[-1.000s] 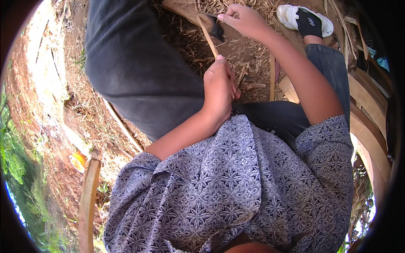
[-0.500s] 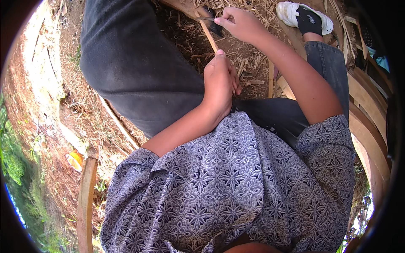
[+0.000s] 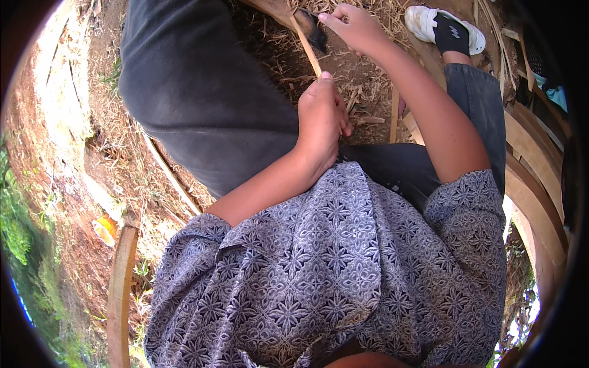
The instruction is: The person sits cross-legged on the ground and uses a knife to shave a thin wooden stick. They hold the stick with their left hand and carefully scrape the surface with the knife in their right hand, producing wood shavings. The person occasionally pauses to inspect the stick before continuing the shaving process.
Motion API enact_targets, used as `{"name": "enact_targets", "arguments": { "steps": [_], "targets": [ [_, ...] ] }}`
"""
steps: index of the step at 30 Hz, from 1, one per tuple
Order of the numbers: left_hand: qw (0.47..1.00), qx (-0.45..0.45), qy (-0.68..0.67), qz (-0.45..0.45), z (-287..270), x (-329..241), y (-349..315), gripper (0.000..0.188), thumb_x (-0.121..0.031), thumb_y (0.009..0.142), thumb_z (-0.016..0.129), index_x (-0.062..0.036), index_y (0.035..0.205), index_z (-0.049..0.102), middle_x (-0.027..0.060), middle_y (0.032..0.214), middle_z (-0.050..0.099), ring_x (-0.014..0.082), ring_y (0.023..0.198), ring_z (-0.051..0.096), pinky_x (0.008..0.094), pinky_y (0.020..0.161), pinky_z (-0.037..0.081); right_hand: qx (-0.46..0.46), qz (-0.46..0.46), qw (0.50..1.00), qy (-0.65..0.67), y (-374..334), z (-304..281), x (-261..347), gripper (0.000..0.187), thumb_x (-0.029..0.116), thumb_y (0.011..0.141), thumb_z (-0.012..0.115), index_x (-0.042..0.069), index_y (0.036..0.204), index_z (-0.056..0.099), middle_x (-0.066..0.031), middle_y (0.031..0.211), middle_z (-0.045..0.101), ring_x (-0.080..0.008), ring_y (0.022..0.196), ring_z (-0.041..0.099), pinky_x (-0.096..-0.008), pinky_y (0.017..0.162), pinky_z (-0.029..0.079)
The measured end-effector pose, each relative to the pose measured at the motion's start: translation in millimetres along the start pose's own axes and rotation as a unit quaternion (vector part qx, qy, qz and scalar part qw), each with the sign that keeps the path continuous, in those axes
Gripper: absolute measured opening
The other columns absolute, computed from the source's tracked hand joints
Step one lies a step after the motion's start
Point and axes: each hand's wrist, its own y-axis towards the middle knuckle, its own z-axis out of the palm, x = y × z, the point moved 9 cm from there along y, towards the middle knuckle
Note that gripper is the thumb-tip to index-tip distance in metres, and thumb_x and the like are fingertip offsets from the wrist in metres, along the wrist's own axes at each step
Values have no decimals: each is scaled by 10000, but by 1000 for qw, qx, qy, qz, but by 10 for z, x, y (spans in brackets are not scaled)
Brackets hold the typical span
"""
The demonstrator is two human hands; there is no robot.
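Note:
My left hand is closed around a thin, pale wooden stick, which slants up and away from my fist. The stick's far end reaches a brown wooden piece at the top of the picture. Beyond it and to the right, my right hand is closed, thumb toward the stick. A thin dark knife blade pokes out from the thumb side, near the stick's tip; the handle is hidden inside my fingers.
Shavings litter the soil between my legs. Curved boards are stacked at the right, and a wooden post stands at the lower left. A foot in a white shoe is at the upper right. A long pole lies left of my leg.
My right hand and the knife have shifted slightly up and to the right, toward the stick's far tip. My left hand still grips the stick in almost the same place.

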Motion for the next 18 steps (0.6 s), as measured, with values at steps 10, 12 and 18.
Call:
{"name": "enact_targets", "arguments": {
  "steps": [10,12,18],
  "targets": [
    [1000,7,-3,8,-1,15,21,349,-364,1101,391,-128,846,417,0,549,343,130,443,334,312,475,360,69,-67,988,-121,-192,141,7,413,482,948,699,73,917,655,-45,703,601,-150,675,609,-343,639,485],
    [1000,2,-6,4,6,16,27,348,-362,1102,387,-129,846,417,-1,549,344,129,442,334,310,475,358,56,-73,988,-128,-171,124,73,404,487,947,696,85,929,667,-60,738,629,-162,699,626,-347,665,500],
    [1000,1,-6,0,8,21,41,346,-362,1103,384,-131,848,417,-4,551,347,126,442,336,309,473,357,30,-62,985,-155,-22,194,87,424,518,939,689,94,929,678,-59,735,638,-179,705,648,-364,669,507]
  ]
}}
